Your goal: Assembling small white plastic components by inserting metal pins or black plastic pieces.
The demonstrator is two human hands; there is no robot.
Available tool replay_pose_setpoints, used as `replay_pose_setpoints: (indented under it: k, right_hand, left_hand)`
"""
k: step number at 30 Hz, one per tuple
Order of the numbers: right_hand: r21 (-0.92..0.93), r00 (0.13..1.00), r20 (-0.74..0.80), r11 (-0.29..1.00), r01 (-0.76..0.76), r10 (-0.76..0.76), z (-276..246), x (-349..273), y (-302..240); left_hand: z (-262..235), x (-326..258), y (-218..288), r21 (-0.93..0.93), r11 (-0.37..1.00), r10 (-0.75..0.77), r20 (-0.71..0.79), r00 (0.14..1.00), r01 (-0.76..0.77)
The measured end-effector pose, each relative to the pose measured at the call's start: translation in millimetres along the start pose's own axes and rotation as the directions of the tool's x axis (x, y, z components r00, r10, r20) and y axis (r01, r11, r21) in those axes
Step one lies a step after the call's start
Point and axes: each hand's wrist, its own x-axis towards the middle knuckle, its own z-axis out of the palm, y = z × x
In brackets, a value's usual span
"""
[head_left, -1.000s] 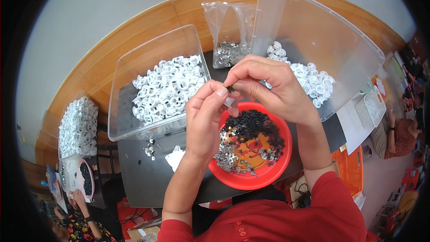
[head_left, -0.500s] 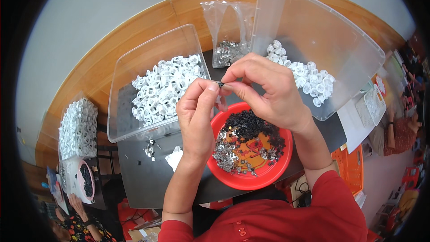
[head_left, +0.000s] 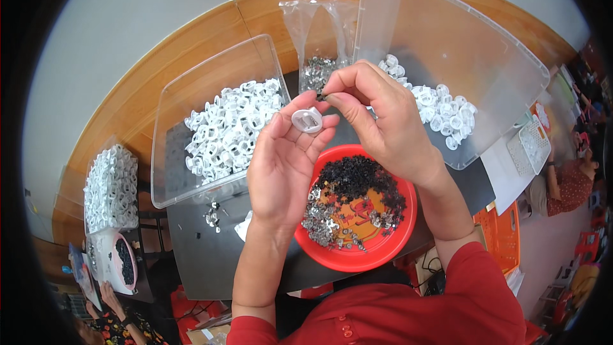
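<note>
Below the right hand (head_left: 383, 110), red tray markings (head_left: 364, 209) blur.

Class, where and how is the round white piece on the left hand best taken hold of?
Likely by opposite edges of its rim, from above: the round white piece lies on the upturned fingers of the left hand, which block it from below, while nothing covers its upper face.

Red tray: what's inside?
Small black parts heaped at the far side, silvery pieces mostly nearer left; orange patterned floor shows between. What lies beneath the heaps is covered.
</note>
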Motion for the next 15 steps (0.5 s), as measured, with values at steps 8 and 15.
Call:
replay_pose_setpoints:
  k: [8,15]
  right_hand:
    - [-0.013,1.0,-0.009,1.0,-0.017,0.017,0.8,0.2,0.9]
    - [-0.093,0.999,0.048,0.995,0.026,-0.022,2.0,-0.1,-1.8]
  left_hand:
    - [2.3,0.4,2.5,-0.037,0.999,-0.03,0.01,1.0,0.03]
    - [-2.1,-0.6,7.2,0.048,0.998,-0.043,-0.015,0.999,0.043]
